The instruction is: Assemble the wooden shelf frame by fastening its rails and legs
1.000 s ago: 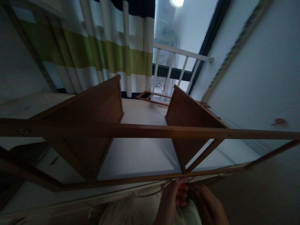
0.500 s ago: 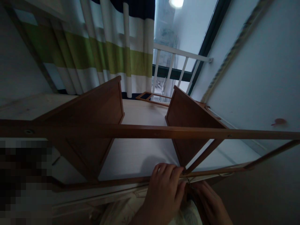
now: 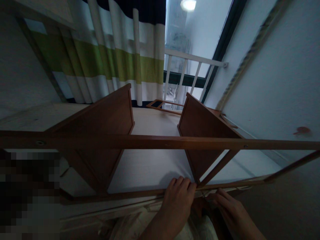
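A brown wooden shelf frame lies in front of me, with a long front rail (image 3: 160,142) crossing the view and a lower near rail (image 3: 135,193). Two upright panels stand inside it, one on the left (image 3: 105,123) and one on the right (image 3: 200,125). My left hand (image 3: 178,200) grips the near rail beside the foot of the right panel, fingers curled over the edge. My right hand (image 3: 230,208) is just right of it, under the same rail; its fingertips pinch something small that I cannot make out.
A white back board (image 3: 150,166) lies under the frame. A striped green, white and dark curtain (image 3: 120,63) hangs behind, beside a window with a white railing (image 3: 192,60). A white wall (image 3: 275,83) runs along the right. A crumpled pale bag (image 3: 150,226) lies below my hands.
My left hand has risen from below and taken hold of the near rail. My right hand has shifted slightly right under the rail. The view has tilted a little.
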A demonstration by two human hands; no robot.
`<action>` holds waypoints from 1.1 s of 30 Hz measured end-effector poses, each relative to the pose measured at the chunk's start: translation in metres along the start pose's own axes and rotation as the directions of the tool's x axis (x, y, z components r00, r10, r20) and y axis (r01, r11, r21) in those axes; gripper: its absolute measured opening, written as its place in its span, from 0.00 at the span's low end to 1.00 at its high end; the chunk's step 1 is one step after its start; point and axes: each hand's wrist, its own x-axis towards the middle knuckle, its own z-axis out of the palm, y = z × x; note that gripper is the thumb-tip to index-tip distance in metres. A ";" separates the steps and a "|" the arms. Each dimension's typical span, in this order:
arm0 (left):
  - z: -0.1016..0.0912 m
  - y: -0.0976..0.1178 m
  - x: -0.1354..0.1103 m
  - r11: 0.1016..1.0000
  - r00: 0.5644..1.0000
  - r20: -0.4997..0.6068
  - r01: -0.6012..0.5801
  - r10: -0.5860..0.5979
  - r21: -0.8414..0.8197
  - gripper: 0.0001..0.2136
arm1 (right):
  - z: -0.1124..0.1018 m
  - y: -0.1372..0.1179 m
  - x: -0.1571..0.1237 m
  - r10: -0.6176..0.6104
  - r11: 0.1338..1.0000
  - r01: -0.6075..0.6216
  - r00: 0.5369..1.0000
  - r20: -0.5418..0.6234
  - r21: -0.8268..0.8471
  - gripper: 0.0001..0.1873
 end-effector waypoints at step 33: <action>-0.030 -0.013 -0.001 0.851 0.994 0.108 0.067 -0.011 -0.521 0.26 | 0.060 -0.034 0.030 0.172 -0.313 -0.297 0.916 0.362 0.902 0.20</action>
